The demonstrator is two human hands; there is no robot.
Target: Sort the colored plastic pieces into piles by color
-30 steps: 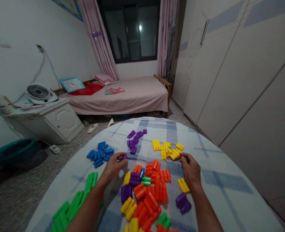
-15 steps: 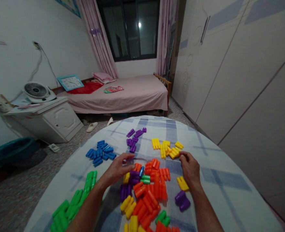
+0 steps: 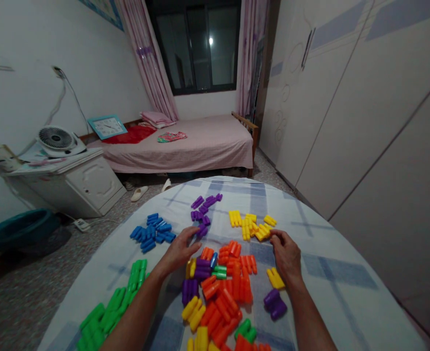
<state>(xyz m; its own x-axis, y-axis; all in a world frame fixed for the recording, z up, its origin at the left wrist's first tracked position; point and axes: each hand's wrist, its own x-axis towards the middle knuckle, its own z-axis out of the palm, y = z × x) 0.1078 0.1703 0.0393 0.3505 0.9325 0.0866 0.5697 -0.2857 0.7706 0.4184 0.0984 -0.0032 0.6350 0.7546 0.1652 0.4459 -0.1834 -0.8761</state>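
Purple blocks (image 3: 203,210) and yellow blocks (image 3: 246,229) sit piled on a tablecloth (image 3: 331,248).
The left hand (image 3: 180,248), fingers parted, is at the purple blocks' near edge; the right hand (image 3: 287,256) rests beside the yellow blocks, its grip unclear.

Dozens of blocks (image 3: 235,290), two hands (image 3: 181,249) (image 3: 286,252), one clock (image 3: 107,126), one fan (image 3: 57,139), one bed (image 3: 215,142)

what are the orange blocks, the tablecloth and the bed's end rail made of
The orange blocks look like glossy moulded plastic: even colour, bright highlights. The tablecloth seems matte fabric, softly wrinkled, though the weave is too small to see. The bed's end rail is probably wood, from its brown colour.
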